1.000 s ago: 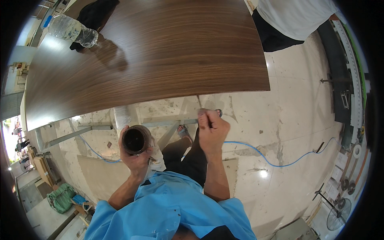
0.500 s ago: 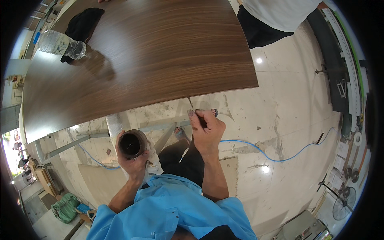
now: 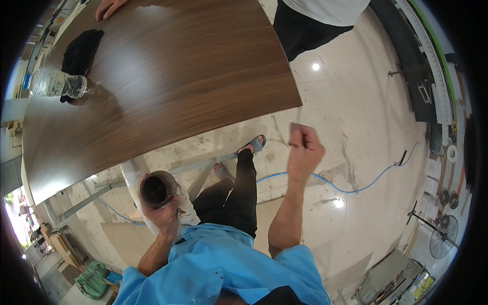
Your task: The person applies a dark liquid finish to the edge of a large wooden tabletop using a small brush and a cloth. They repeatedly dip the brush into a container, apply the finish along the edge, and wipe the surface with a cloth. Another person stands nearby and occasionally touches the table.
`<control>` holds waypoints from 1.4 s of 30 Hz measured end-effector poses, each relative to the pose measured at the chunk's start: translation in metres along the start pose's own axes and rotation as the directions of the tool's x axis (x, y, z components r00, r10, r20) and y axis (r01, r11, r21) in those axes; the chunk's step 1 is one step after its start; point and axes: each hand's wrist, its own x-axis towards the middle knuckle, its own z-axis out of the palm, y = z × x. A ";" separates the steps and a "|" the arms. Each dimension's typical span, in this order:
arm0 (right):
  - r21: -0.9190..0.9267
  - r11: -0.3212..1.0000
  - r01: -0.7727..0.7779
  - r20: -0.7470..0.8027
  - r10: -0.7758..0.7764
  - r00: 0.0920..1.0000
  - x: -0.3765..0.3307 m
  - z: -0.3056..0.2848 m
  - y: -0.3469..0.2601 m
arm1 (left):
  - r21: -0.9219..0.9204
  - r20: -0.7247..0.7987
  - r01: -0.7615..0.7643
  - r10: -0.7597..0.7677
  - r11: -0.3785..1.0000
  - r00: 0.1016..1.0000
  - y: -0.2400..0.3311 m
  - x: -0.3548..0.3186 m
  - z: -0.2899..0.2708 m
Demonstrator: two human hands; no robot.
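My left hand is wrapped round a jar of dark liquid, held upright below the board's near edge. A white cloth hangs beside the jar, against that hand. My right hand is closed in a pinch just off the board's near right corner. From its fingertips a thin brush, faint and blurred, points up toward that corner; I cannot tell whether its tip touches. The board is broad, flat and brown with a wood grain.
On the board's left lie a clear plastic bottle and a black cloth item. Another person's hand rests at the far edge; a person in white stands far right. A blue hose crosses the floor. A fan stands right.
My right hand has moved right along the board's near edge to its corner with the brush. My left hand still holds the jar. The view has shifted, and one foot now steps out to the right.
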 end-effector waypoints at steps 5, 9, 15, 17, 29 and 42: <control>-0.034 0.991 0.133 0.236 -0.121 0.964 -0.024 0.009 0.000 | 0.010 0.047 -0.012 0.011 1.000 0.999 0.003 0.001 0.008; -0.065 0.996 0.069 0.145 -0.059 0.988 -0.005 -0.003 0.000 | -0.005 0.046 -0.031 0.031 1.000 0.998 0.006 0.002 0.011; 0.044 0.998 -0.039 -0.020 0.040 0.999 0.000 -0.006 -0.001 | 0.013 0.045 -0.032 0.031 0.999 0.998 0.007 0.000 0.006; 0.070 0.996 -0.060 0.060 0.056 0.997 -0.017 0.009 -0.002 | -0.003 0.008 -0.057 0.057 0.998 0.998 0.008 0.000 0.003; 0.162 0.985 -0.053 0.427 -0.022 0.904 -0.105 0.087 -0.019 | -0.074 -0.060 -0.089 0.084 0.993 0.995 0.008 -0.007 -0.023; 0.156 0.987 0.038 0.462 -0.106 0.881 -0.127 0.122 -0.014 | 0.026 -0.108 -0.128 0.131 0.991 0.985 -0.002 -0.008 -0.040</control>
